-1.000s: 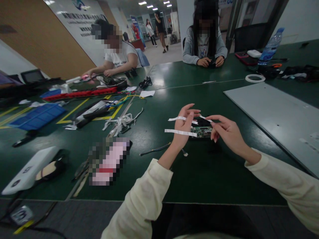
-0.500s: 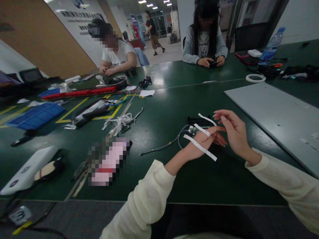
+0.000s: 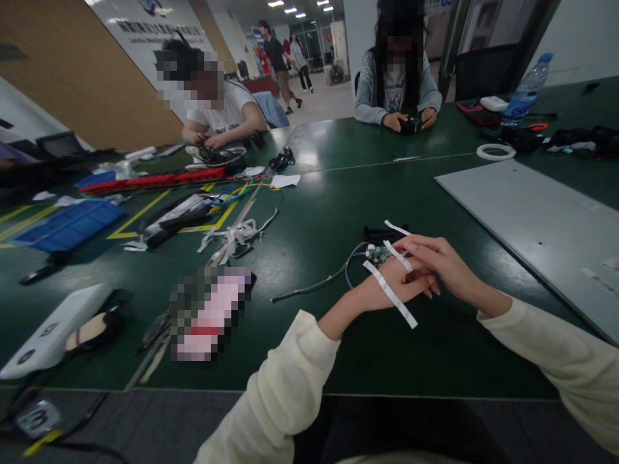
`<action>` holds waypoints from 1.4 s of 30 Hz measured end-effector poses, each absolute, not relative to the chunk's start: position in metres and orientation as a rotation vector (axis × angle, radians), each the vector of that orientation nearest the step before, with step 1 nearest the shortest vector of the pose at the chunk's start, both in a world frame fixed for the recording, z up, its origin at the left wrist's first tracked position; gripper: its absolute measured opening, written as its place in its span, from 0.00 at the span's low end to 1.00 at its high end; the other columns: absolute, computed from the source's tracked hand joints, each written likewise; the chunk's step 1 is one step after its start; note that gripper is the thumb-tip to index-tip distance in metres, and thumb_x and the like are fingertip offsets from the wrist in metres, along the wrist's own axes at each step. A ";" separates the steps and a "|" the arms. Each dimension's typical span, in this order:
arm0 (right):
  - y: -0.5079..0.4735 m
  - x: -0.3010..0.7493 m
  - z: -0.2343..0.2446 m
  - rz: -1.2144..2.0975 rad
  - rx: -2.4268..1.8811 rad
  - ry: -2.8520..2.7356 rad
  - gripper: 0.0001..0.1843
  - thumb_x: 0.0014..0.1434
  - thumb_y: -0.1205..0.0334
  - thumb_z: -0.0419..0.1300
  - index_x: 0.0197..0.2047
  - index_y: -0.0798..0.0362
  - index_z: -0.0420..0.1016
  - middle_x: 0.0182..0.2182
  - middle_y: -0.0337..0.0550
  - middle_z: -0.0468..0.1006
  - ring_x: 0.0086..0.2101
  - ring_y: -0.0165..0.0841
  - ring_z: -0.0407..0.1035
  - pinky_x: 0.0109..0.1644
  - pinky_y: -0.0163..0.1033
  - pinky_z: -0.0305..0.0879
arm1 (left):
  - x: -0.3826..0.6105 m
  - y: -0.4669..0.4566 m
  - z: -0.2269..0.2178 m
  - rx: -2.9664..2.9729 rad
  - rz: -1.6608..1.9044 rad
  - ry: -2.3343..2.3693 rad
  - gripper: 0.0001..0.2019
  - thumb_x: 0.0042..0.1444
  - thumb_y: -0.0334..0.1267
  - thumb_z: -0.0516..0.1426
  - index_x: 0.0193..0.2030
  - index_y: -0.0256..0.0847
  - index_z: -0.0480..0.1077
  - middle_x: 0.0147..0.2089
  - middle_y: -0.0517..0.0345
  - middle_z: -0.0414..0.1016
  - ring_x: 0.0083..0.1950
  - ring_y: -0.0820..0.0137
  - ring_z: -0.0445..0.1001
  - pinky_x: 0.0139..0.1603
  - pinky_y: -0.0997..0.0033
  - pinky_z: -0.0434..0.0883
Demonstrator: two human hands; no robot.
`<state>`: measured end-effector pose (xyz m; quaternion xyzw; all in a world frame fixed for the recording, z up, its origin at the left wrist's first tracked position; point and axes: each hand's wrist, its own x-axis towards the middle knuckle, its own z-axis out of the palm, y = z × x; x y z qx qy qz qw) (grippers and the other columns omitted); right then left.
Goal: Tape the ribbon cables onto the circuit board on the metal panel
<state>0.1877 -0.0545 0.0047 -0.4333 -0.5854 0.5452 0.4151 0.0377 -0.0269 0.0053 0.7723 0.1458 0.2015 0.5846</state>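
Note:
My left hand (image 3: 393, 283) lies low over the dark green table (image 3: 338, 212), back up, with two white tape strips (image 3: 391, 294) stuck across it. A small green circuit board (image 3: 378, 252) with a grey cable (image 3: 333, 278) lies just beyond its fingers. My right hand (image 3: 438, 261) rests on top of the left hand, its fingers bent down onto the shorter strip. Whether those fingers pinch the strip is unclear. The left hand's fingers are covered by the right hand.
A grey panel (image 3: 527, 219) lies to the right, with a tape roll (image 3: 495, 152) and a water bottle (image 3: 526, 91) behind it. Loose white strips (image 3: 233, 236), cables, a red bar (image 3: 155, 182) and a blue tray (image 3: 68, 225) lie to the left. Two people sit at the far side.
My left hand has turned and dropped toward the table by the circuit board, strips still on it. My right hand has come down onto the back of the left hand.

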 end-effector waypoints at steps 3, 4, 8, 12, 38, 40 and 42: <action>-0.053 0.187 0.004 1.424 -1.031 -1.479 0.17 0.59 0.50 0.57 0.46 0.51 0.75 0.24 0.37 0.75 0.14 0.23 0.63 0.13 0.28 0.58 | 0.037 -0.028 0.008 1.858 0.428 0.367 0.08 0.60 0.32 0.53 0.35 0.31 0.71 0.35 0.50 0.75 0.37 0.71 0.76 0.42 0.67 0.73; -0.053 0.187 0.005 1.393 -1.005 -1.484 0.15 0.58 0.52 0.59 0.44 0.51 0.76 0.28 0.38 0.76 0.18 0.24 0.66 0.15 0.27 0.60 | 0.037 -0.028 0.009 1.865 0.414 0.371 0.08 0.60 0.33 0.54 0.35 0.31 0.71 0.35 0.50 0.75 0.37 0.71 0.76 0.42 0.68 0.73; -0.050 0.185 0.008 1.200 -0.906 -1.474 0.07 0.53 0.58 0.64 0.33 0.51 0.79 0.37 0.41 0.76 0.34 0.28 0.71 0.34 0.32 0.70 | 0.038 -0.032 0.009 1.851 0.364 0.383 0.09 0.61 0.35 0.54 0.34 0.31 0.72 0.35 0.51 0.76 0.35 0.73 0.75 0.42 0.69 0.74; -0.054 0.185 0.012 1.196 -0.814 -1.404 0.03 0.51 0.61 0.66 0.31 0.48 0.80 0.36 0.40 0.74 0.33 0.27 0.70 0.35 0.34 0.70 | 0.039 -0.031 0.006 1.795 0.387 0.347 0.08 0.61 0.35 0.54 0.36 0.31 0.72 0.35 0.52 0.75 0.35 0.74 0.75 0.41 0.69 0.75; -0.043 0.205 0.007 1.195 -0.808 -1.161 0.13 0.54 0.44 0.57 0.37 0.42 0.73 0.26 0.37 0.68 0.31 0.33 0.67 0.39 0.44 0.70 | 0.027 -0.011 0.002 1.773 0.397 0.365 0.11 0.58 0.32 0.56 0.47 0.32 0.69 0.37 0.52 0.76 0.36 0.73 0.76 0.42 0.68 0.74; -0.044 0.201 0.006 1.281 -0.798 -1.185 0.14 0.54 0.48 0.59 0.43 0.42 0.73 0.27 0.36 0.70 0.29 0.31 0.67 0.34 0.41 0.70 | 0.027 -0.012 0.005 1.848 0.385 0.355 0.10 0.57 0.31 0.56 0.46 0.33 0.69 0.37 0.52 0.76 0.37 0.73 0.76 0.42 0.68 0.74; -0.047 0.196 0.005 1.383 -0.786 -1.211 0.16 0.53 0.52 0.62 0.45 0.44 0.73 0.30 0.37 0.73 0.28 0.29 0.68 0.29 0.37 0.69 | 0.027 -0.014 0.007 1.935 0.366 0.347 0.08 0.56 0.29 0.57 0.43 0.34 0.71 0.38 0.53 0.76 0.38 0.73 0.76 0.42 0.69 0.74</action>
